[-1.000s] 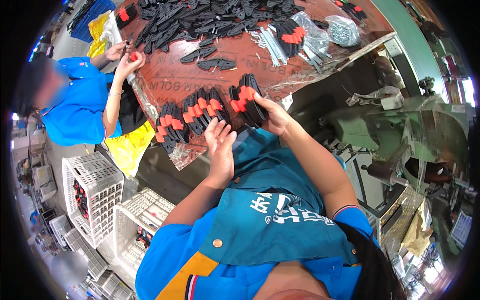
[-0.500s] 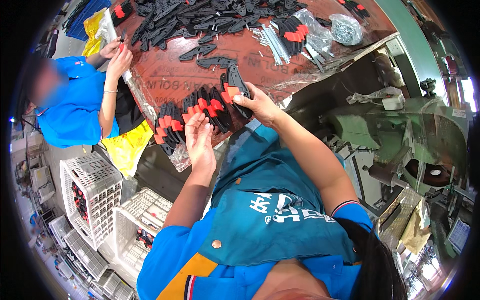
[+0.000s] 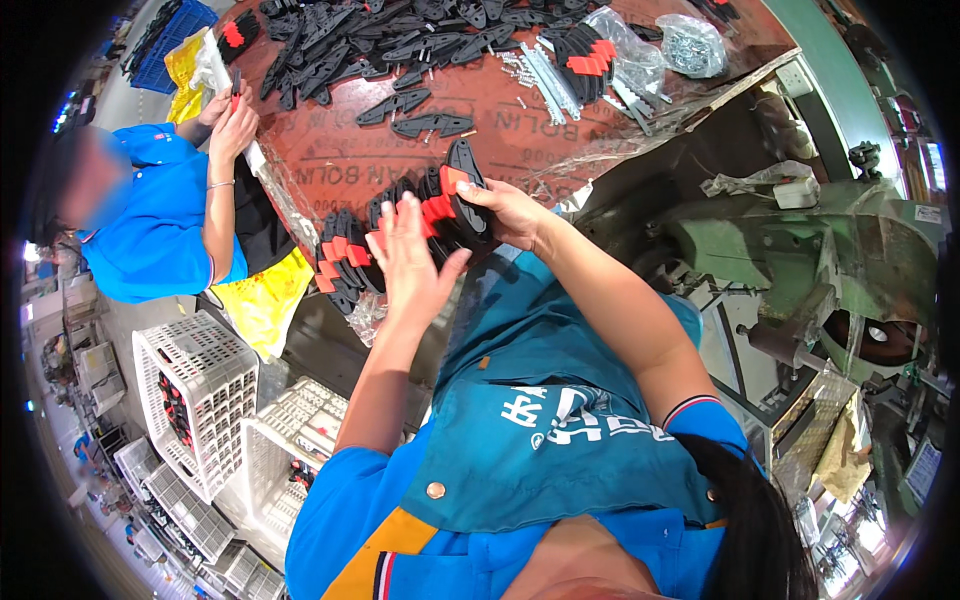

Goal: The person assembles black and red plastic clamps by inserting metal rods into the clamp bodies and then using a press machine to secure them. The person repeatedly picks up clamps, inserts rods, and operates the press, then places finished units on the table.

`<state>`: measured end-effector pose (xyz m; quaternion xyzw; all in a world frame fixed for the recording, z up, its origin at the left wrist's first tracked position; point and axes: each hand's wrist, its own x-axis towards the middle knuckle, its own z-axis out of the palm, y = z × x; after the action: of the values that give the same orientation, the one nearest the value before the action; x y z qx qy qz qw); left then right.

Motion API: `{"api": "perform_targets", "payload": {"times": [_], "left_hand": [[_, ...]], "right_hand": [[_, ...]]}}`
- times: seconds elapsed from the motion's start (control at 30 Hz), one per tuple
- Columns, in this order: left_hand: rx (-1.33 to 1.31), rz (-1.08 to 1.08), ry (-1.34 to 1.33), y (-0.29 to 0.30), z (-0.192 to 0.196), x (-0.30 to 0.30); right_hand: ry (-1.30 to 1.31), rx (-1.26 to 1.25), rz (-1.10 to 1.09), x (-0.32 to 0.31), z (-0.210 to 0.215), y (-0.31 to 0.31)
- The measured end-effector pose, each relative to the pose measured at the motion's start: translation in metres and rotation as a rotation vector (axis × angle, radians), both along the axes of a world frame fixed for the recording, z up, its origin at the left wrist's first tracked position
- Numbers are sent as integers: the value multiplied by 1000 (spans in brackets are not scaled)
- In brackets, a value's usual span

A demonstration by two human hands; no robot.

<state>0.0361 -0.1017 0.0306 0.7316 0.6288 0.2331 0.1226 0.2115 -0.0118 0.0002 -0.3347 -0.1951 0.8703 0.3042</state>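
Observation:
My right hand point(image 3: 512, 214) grips a black plastic bracket point(image 3: 464, 165) with a red piece on it, thumb on the near face, at the right end of a row of like parts. Fingers spread, my left hand point(image 3: 412, 268) rests against the middle of that row and hides some of it. More black-and-red brackets point(image 3: 343, 258) stand side by side to its left, along the table's near edge. Beyond my hands, two loose black brackets point(image 3: 432, 124) lie flat on the red-brown table point(image 3: 330, 130).
A large heap of black parts point(image 3: 340, 45) covers the far table. Metal rods point(image 3: 550, 80) and a bag of small hardware point(image 3: 692, 48) lie at the right. A co-worker point(image 3: 165, 200) sits at the left. White crates point(image 3: 195, 350) stand below; a green machine point(image 3: 800, 240) is at the right.
My right hand has brought its bracket down and left against the row. My left hand has spread its fingers and moved right along the parts.

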Motion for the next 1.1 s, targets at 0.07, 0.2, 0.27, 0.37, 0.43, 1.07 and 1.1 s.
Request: {"api": "perform_targets", "payload": {"times": [0.07, 0.2, 0.27, 0.37, 0.43, 1.07, 1.1], "left_hand": [[19, -120, 124, 6, -12, 3], [25, -151, 74, 21, -15, 17], [-32, -167, 183, 24, -18, 18], [-39, -173, 230, 24, -23, 19], [-17, -169, 242, 22, -25, 20], [9, -60, 98, 69, -6, -1], [41, -62, 88, 72, -5, -1]], "right_hand": [[-81, 45, 53, 0, -2, 5], [-613, 388, 327, 6, -17, 29], [-908, 662, 355, 7, -16, 36], [-1110, 840, 191, 14, -7, 32], [-1006, 884, 127, 20, -1, 27], [-1258, 936, 35, 42, 13, -59], [-1258, 953, 67, 40, 6, -63]]}}
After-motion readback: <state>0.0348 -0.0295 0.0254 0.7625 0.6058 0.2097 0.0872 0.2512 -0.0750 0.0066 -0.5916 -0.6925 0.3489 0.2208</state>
